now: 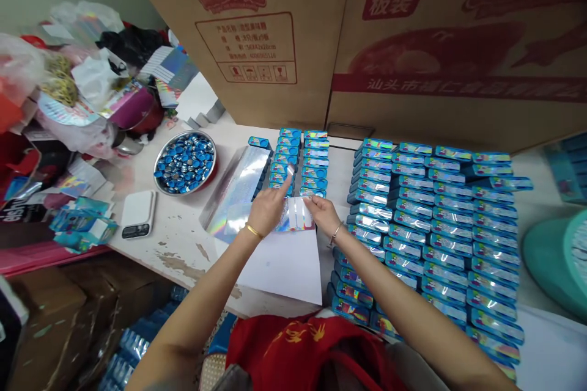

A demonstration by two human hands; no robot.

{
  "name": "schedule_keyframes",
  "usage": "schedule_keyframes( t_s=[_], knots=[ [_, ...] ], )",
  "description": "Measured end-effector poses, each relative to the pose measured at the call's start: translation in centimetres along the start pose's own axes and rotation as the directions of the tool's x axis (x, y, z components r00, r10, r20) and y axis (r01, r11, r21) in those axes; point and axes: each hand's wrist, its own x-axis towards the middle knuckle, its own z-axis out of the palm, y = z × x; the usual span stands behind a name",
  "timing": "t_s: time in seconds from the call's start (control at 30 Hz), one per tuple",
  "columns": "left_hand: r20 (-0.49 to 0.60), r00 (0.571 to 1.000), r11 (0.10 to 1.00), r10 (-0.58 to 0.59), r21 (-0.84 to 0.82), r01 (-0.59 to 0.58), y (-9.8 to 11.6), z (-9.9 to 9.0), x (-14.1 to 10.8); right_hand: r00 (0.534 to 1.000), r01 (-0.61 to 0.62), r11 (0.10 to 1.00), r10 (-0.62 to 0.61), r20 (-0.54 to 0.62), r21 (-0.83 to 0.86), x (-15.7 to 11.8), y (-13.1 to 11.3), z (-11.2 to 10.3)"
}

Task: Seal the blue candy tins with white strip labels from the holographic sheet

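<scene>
My right hand (323, 214) pinches the right edge of a shiny sticker sheet (300, 215) above white paper (284, 266). Over the sheet's left part is my left hand (268, 209), its index finger stretched forward and the other fingers curled. At that fingertip sits a small pale, shiny sticker (290, 168), in front of two short columns of blue boxes (314, 163). Whether my left thumb presses on the sticker is hidden. Left of this hand lie more silvery holographic sheets (238, 186).
Many blue boxes (408, 220) stand in rows on the right. A metal bowl (156, 178) holds blue and silver caps, near a white scale (138, 211). Large cartons (316, 24) wall off the back. Bags and clutter (87, 85) fill the far left; a green tub (545, 250) is at right.
</scene>
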Motion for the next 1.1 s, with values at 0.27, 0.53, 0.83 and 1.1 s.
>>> schedule_keyframes(
  t_s=[0.27,0.53,0.83,1.1],
  knots=[
    [0.072,0.995,0.994,0.064,0.086,-0.070,0.3,2.6,-2.0,0.999,-0.008,1.000,0.008,-0.054,-0.014,0.5,0.8,0.2],
    [-0.276,0.918,0.820,-0.283,-0.566,0.082,1.9,-3.0,-1.0,0.991,0.079,0.982,-0.097,-0.098,-0.171,0.4,1.5,0.9],
    [0.009,0.859,0.310,-0.512,-0.931,0.194,2.2,1.8,7.4,0.946,0.223,0.974,-0.210,-0.247,0.029,0.4,-3.4,-1.3],
    [0.039,0.829,0.383,-0.558,-0.874,0.299,2.7,5.6,10.2,0.935,0.152,0.987,-0.126,-0.333,0.054,3.3,-4.5,-3.9]
  ],
)
